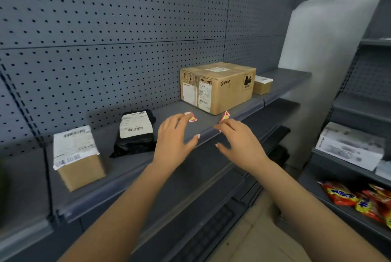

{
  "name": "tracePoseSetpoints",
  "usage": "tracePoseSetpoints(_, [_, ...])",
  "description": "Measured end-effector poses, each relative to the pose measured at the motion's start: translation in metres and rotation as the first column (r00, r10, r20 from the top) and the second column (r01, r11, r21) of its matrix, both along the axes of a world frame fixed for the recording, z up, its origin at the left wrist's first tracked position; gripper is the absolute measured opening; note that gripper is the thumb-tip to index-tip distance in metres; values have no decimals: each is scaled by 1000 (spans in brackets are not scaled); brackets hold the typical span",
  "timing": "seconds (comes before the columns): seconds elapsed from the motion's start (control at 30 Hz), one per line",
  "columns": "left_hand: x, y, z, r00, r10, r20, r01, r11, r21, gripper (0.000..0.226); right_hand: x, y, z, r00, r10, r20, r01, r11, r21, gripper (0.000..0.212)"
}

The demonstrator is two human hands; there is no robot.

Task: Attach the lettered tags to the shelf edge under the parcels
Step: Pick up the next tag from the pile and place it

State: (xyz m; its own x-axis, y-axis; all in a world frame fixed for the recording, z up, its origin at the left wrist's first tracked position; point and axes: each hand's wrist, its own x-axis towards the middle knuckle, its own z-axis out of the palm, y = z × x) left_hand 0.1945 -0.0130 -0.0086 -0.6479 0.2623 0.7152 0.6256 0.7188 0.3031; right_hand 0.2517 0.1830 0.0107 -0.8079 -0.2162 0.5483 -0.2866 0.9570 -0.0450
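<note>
A dark grey metal shelf [131, 166] with a perforated back panel [105, 29] carries a brown cardboard box [218, 87] printed "PICO". The left hand [175, 134], fingers straight and thumb wide, touches a small red-white-yellow tag [192, 117] lying near the shelf's front edge. A second tag [225, 116] stands behind the right hand [239, 138]; I cannot tell whether it is gripped.

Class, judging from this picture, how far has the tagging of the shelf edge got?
Done: nothing; the shelf edge shows no tags. In hand: one tag at the left hand, another tag at the right hand; grip unclear. Left: fixing tags under all four parcels.
</note>
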Motion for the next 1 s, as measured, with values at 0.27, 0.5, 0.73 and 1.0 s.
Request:
tracePoseSetpoints(0.27, [-74, 8, -14, 993, 102, 62, -99, 994, -52, 51, -93, 18, -15, 994, 107, 11, -106, 992, -70, 40])
tracePoseSetpoints(0.5, [-139, 23, -32, 958, 251, 139, -229, 961, -158, 48, -190, 24, -28, 965, 257, 59, -250, 963, -105, 31])
tracePoseSetpoints(0.73, [-175, 32, -43, 902, 396, 171, -360, 910, -207, 45, -261, 20, -36, 910, 347, 227, -339, 938, -74, 33])
tracePoseSetpoints(1.0, [-175, 27, -49, 858, 484, 174, -453, 871, -192, 53, -286, 13, -46, 842, 438, 314, -426, 898, -111, 24])
